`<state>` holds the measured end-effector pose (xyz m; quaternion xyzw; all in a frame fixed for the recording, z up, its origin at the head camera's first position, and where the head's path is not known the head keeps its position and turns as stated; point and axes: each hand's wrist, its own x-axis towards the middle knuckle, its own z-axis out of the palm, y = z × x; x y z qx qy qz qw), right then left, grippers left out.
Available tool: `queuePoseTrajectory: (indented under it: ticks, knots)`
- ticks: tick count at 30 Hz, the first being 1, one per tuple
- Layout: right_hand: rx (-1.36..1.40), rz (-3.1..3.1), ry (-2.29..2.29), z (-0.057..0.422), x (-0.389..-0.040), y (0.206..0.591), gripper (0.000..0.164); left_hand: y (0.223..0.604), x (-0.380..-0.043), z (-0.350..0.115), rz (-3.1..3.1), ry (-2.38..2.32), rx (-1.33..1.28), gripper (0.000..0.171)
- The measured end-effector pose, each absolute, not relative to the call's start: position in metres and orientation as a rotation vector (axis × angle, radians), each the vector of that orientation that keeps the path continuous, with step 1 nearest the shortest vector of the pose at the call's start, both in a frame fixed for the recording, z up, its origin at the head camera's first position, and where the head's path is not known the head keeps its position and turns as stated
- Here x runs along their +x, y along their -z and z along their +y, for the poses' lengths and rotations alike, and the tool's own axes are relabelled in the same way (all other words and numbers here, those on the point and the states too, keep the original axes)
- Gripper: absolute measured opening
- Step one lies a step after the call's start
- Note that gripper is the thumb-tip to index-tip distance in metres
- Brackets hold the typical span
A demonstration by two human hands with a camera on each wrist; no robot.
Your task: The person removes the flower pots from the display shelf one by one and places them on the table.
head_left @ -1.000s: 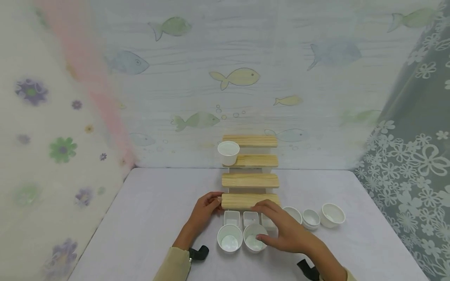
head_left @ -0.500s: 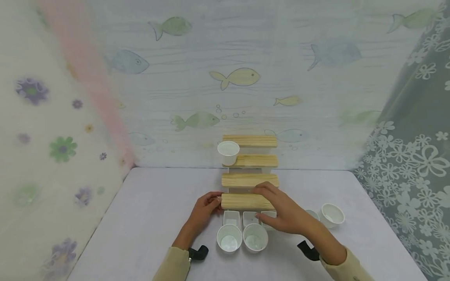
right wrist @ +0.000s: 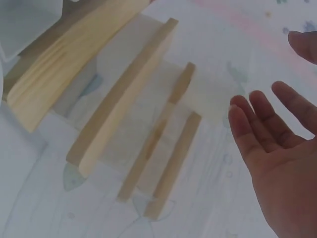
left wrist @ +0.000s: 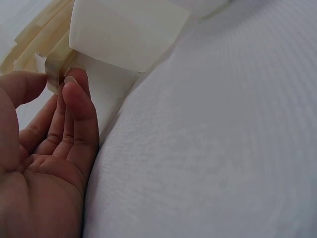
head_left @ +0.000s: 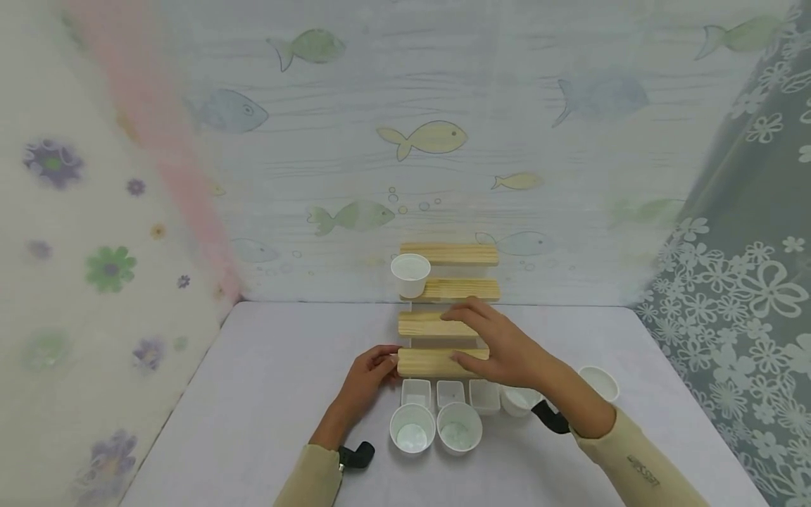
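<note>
My left hand [head_left: 365,380] pinches the left end of the lowest board on a stepped wooden display rack [head_left: 437,362]. In the left wrist view its thumb and fingers meet at that board end [left wrist: 55,69]. My right hand [head_left: 507,348] hovers over the right part of the lower steps, fingers spread with nothing between them; the right wrist view shows the palm [right wrist: 282,168] apart from the boards [right wrist: 124,99]. A white round cup [head_left: 410,276] stands at the left of the upper steps. Just in front of the rack are small white square dishes [head_left: 416,394].
Two white round cups [head_left: 412,429] stand nearest me, before the square dishes. Further right are a white bowl [head_left: 521,400], partly behind my right wrist, and another white bowl [head_left: 598,382]. A wall with painted fish [head_left: 424,138] rises behind the white-covered table [head_left: 285,338].
My right hand has moved up and away from me, from over the front cups to the middle steps, still holding nothing. My left hand stays at the lowest board's end.
</note>
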<state>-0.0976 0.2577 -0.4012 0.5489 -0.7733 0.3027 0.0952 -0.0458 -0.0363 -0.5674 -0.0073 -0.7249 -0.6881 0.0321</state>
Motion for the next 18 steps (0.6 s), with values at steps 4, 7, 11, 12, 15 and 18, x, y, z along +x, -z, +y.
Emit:
queuePoseTrajectory:
  ticks: [4,7,11,12,15,18]
  knots:
    - [1.614,-2.249,-0.931,0.250,-0.104,0.394,0.055,0.568,-0.046,-0.037,-2.226,2.127,-0.014,0.032]
    - [1.603,-2.251,-0.938,0.245,-0.108,0.388,0.053,0.568,-0.045,-0.038,-2.228,2.131,-0.017,0.032]
    - [1.600,-2.260,-0.931,0.238,-0.115,0.382,0.052,0.569,-0.046,-0.039,-2.243,2.119,-0.035,0.032]
    - [1.599,-2.259,-0.924,0.237,-0.117,0.381,0.052,0.569,-0.046,-0.039,-2.247,2.111,-0.042,0.032]
    - [1.591,-2.254,-0.917,0.232,-0.124,0.378,0.053,0.569,-0.047,-0.039,-2.256,2.097,-0.058,0.033]
    - [1.581,-2.246,-0.905,0.227,-0.129,0.374,0.054,0.570,-0.048,-0.040,-2.257,2.093,-0.069,0.034]
